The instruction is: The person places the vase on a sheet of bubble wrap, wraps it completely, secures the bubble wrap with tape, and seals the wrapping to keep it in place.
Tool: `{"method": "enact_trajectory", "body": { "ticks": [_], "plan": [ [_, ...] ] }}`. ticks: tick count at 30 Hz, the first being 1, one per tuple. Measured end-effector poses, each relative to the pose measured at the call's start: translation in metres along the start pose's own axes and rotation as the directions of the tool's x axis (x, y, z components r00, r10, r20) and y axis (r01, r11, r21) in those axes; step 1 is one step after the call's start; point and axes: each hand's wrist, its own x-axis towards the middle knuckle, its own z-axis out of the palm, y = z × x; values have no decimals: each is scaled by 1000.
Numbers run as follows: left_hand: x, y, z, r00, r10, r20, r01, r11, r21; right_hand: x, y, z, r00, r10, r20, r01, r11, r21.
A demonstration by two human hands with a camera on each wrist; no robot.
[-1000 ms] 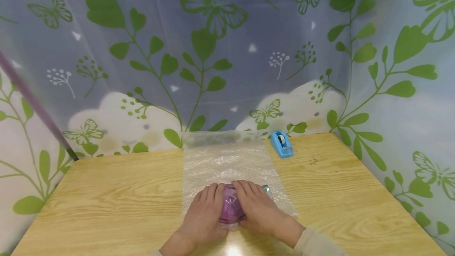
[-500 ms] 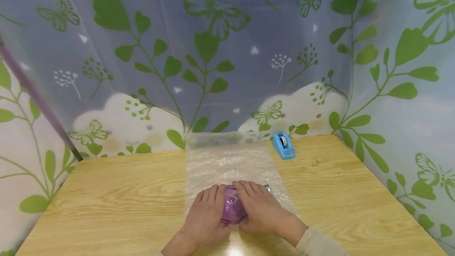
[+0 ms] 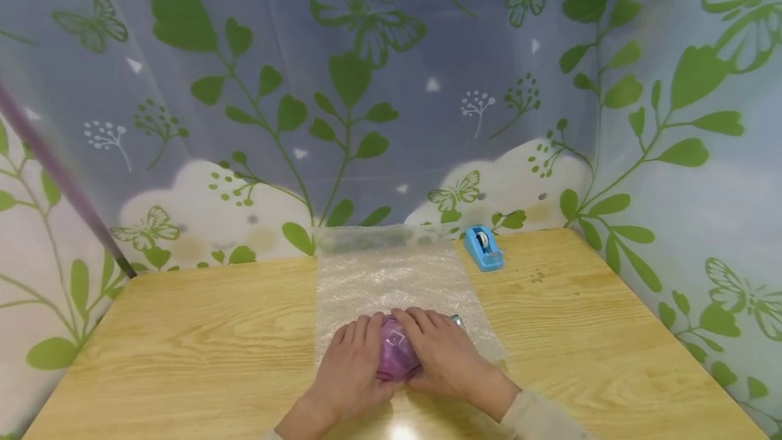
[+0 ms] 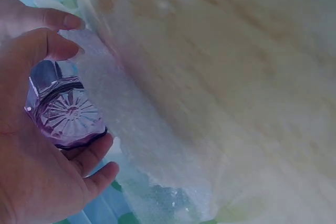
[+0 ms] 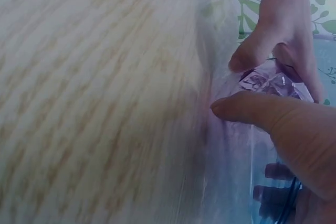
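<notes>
A purple, faceted glass vessel (image 3: pixel 397 353) lies on its side near the front of a bubble wrap sheet (image 3: pixel 387 273). My left hand (image 3: pixel 349 364) grips its left end, fingers over the top. The left wrist view shows a starburst pattern on the vessel's round base (image 4: pixel 72 109). My right hand (image 3: pixel 444 355) holds it from the right, with fingers curled over it. A small shiny end (image 3: pixel 457 320) pokes out beyond that hand. Both thumbs are at the near edge of the wrap in the wrist views. The hands cover much of the vessel, so its exact kind is unclear.
A blue tape dispenser (image 3: pixel 485 248) stands at the back of the wooden table (image 3: pixel 214 331), right of the wrap. The wrap's far end leans up against the leaf-patterned curtain (image 3: pixel 366 121). A dark pole (image 3: pixel 67 185) slants down at the left.
The vessel has turned slightly in my hands, and its visible facets differ. Both hands keep their grip and have moved only a little. The head view has shifted slightly.
</notes>
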Motion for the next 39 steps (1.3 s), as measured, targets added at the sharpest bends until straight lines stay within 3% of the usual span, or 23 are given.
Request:
{"method": "enact_trajectory", "body": {
  "ticks": [6, 13, 18, 26, 32, 39],
  "plan": [
    [-2, -1, 0, 1000, 5, -19, -5, 1000, -5, 3, 0, -2, 1000, -4, 15, 4, 1000, -26],
    [-4, 5, -3, 1000, 22, 16, -23, 998, 50, 5, 0, -5, 1000, -7, 13, 7, 1000, -21],
    [-6, 11, -2, 999, 17, -37, -12, 993, 117, 8, 0, -6, 1000, 4, 23, -4, 1000, -22],
    [-8, 11, 4, 999, -19, -41, 24, 994, 104, 10, -1, -8, 999, 17, 40, -17, 1000, -6],
    [-6, 10, 5, 995, 6, -99, 5, 993, 117, 11, -1, -11, 1000, 8, 22, -8, 1000, 12],
    [-4, 9, 1, 997, 13, -78, -4, 994, 105, 11, 2, -10, 999, 10, 47, -13, 998, 62]
  ]
}}
